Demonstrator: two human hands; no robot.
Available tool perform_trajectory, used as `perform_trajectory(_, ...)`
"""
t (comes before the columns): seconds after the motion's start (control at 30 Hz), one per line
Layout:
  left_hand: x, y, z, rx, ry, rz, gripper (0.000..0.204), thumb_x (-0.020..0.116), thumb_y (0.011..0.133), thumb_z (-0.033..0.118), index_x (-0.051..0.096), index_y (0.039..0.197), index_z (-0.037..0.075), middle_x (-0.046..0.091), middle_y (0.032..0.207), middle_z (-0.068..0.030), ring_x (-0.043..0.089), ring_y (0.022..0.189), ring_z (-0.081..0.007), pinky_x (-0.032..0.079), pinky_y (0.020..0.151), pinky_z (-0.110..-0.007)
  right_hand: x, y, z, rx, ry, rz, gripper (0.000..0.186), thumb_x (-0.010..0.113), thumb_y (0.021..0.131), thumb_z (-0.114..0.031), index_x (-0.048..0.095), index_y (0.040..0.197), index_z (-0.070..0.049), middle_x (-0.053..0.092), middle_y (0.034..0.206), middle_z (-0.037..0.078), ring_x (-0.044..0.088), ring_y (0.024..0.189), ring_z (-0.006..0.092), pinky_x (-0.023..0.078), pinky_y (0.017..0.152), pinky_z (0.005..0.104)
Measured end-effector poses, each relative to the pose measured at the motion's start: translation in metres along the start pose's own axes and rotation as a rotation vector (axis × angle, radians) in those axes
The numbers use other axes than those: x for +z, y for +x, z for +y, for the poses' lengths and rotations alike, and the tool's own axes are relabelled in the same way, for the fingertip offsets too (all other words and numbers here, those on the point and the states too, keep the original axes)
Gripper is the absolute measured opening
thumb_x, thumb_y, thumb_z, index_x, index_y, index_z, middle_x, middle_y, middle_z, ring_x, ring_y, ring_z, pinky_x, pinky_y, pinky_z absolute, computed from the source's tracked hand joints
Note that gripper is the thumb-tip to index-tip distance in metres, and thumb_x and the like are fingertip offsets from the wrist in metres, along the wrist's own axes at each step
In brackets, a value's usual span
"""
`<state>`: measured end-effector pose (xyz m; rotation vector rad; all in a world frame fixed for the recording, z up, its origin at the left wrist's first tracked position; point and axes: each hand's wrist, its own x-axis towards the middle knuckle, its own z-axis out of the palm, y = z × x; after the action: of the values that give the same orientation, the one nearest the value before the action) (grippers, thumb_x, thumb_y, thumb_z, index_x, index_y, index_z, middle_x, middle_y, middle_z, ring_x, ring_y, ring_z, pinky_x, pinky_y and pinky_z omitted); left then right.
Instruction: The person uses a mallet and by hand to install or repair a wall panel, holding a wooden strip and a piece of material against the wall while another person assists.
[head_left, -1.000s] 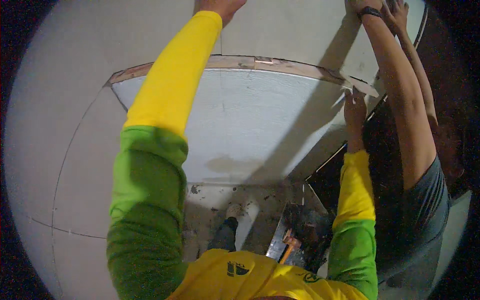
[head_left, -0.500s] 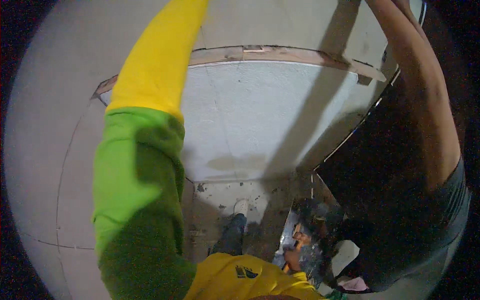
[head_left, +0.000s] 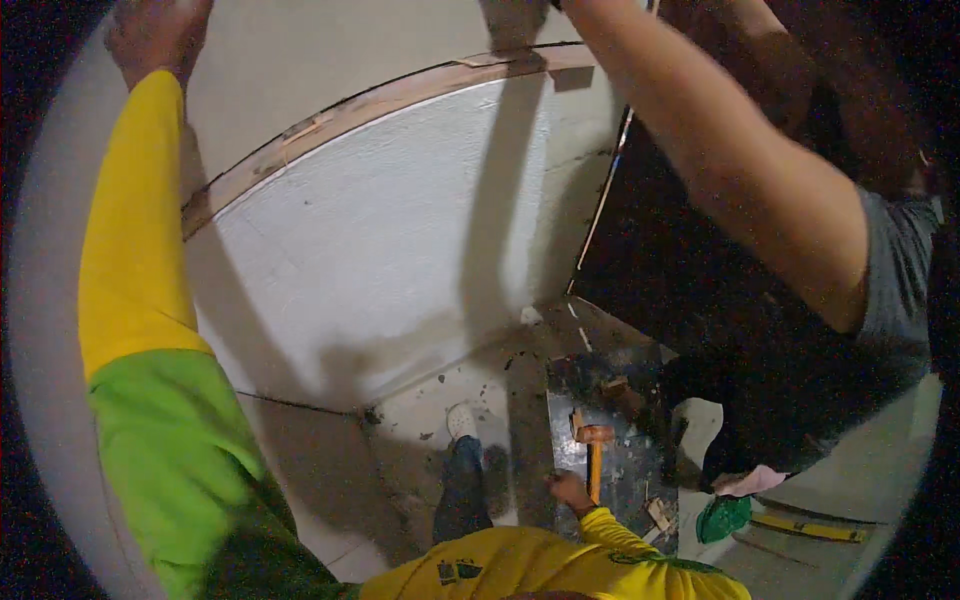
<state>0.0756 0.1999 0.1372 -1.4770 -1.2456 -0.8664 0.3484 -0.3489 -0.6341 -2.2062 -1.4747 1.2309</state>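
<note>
My left hand (head_left: 160,42) is raised high at the upper left, in front of the pale wall (head_left: 320,40). Its fingers run past the upper edge of the picture, so what they touch is hidden. My right hand (head_left: 570,490) is low, close to my body, beside the orange handle of a mallet (head_left: 595,450). Its fingers are too small and dim to read. The mallet's brown head points away from me, over a dark, scuffed board (head_left: 630,460). Along the wall runs a wooden strip (head_left: 360,105) above a rough white panel (head_left: 370,240).
A co-worker in a dark grey shirt (head_left: 895,260) stands close at the right, one bare arm (head_left: 720,140) reaching up to the wall. Wood scraps (head_left: 658,515) lie on the board. A green bag (head_left: 722,518) and a yellow spirit level (head_left: 810,527) are at the lower right.
My view has swung, so the wall strip now slants. My left arm appears farther left, its hand now in sight. My right hand, earlier on the mallet handle, is now beside it.
</note>
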Motion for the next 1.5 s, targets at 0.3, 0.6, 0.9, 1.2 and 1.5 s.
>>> perform_trajectory(0.3,0.008,0.001,-0.013,0.001,0.03,0.136,0.089,0.038,0.099,0.07,0.021,0.165,0.014,0.016,0.169,-0.027,0.014,0.154,-0.0519,0.011,0.124,-0.065,0.029,-0.021,0.009,0.265,0.14,0.047,0.051,0.055,0.099,-0.055,0.075,0.118,-0.012,0.072,0.115,0.023,0.066,0.111,0.0437,0.052,0.095,0.0504)
perform_trajectory(0.6,0.038,0.008,-0.025,0.074,-0.144,0.61,0.076,0.039,0.097,0.074,0.032,0.162,0.034,0.027,0.17,-0.0057,0.03,0.151,-0.0412,0.024,0.117,-0.069,0.061,-0.111,0.048,0.37,0.115,-0.001,0.047,0.057,0.098,-0.048,0.073,0.124,-0.013,0.071,0.116,0.024,0.07,0.102,0.0397,0.055,0.091,0.0497)
perform_trajectory(0.9,0.015,-0.086,0.081,0.091,-0.285,0.21,0.067,0.058,0.094,0.058,0.05,0.151,0.024,0.04,0.161,-0.013,0.036,0.148,-0.037,0.029,0.111,-0.073,0.067,-0.213,0.097,0.242,-0.168,0.167,0.04,0.064,0.093,-0.043,0.076,0.108,-0.008,0.075,0.098,0.021,0.071,0.084,0.0395,0.056,0.079,0.0507)
perform_trajectory(1.2,0.032,-0.142,0.194,0.096,-0.164,-0.248,0.075,0.048,0.097,0.066,0.036,0.16,0.027,0.03,0.168,-0.009,0.02,0.156,-0.0339,0.019,0.116,-0.075,0.066,-0.241,0.114,0.387,-0.024,0.549,0.048,0.062,0.094,-0.047,0.072,0.11,-0.003,0.073,0.104,0.024,0.068,0.102,0.0422,0.053,0.088,0.0516)
perform_trajectory(1.5,0.099,-0.148,0.234,0.112,-0.033,0.027,0.075,0.032,0.097,0.076,0.038,0.159,0.035,0.035,0.164,-0.016,0.031,0.15,-0.0439,0.019,0.112,-0.079,-0.028,-0.156,0.055,0.717,0.286,0.537,0.054,0.066,0.093,-0.051,0.072,0.116,-0.002,0.068,0.117,0.03,0.066,0.109,0.047,0.052,0.092,0.053)
